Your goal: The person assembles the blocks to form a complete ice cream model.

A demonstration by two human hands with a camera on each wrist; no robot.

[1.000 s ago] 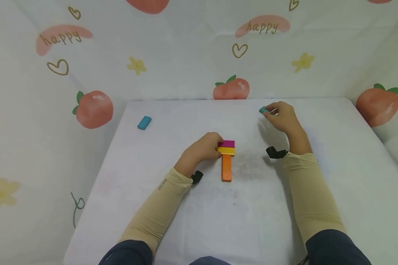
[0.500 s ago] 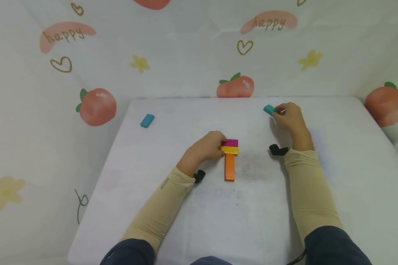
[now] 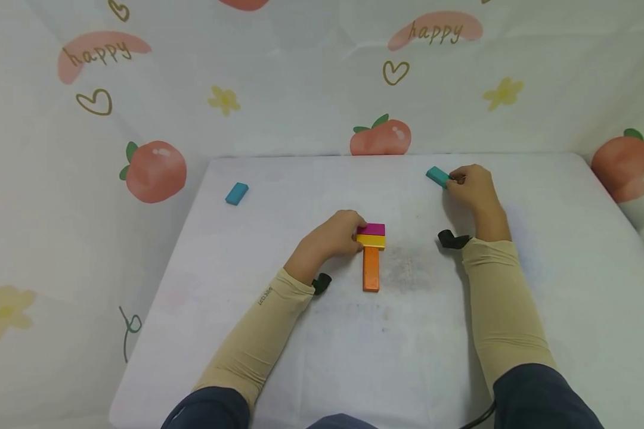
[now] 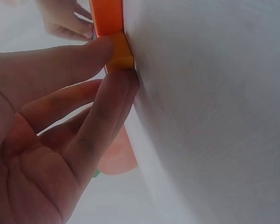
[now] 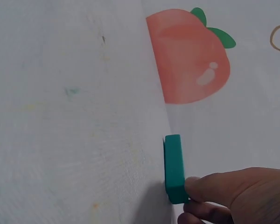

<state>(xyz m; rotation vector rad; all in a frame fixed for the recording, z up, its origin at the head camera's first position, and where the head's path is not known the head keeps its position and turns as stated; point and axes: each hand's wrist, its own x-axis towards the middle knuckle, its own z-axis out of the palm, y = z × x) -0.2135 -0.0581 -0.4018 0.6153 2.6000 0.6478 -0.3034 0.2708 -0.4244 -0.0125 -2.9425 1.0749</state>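
In the head view my left hand grips the left ends of a magenta block and a yellow block, which lie side by side. An orange block stretches from the yellow one toward me, forming a T. Seen from the left wrist, the thumb lies on the yellow block and the fingers press its far side. At the back right, my right hand pinches the near end of a teal block. The right wrist view shows the thumb against that teal block; some fingers are cut off by the frame.
A blue block lies apart at the back left of the white table. Behind the table hangs a white cloth printed with peaches, hearts and flowers. A black wrist piece sticks out beside the right sleeve.
My right hand has shifted a little to the right along with the teal block, and more of that block now shows. The left hand keeps its hold. The head view has tilted slightly.
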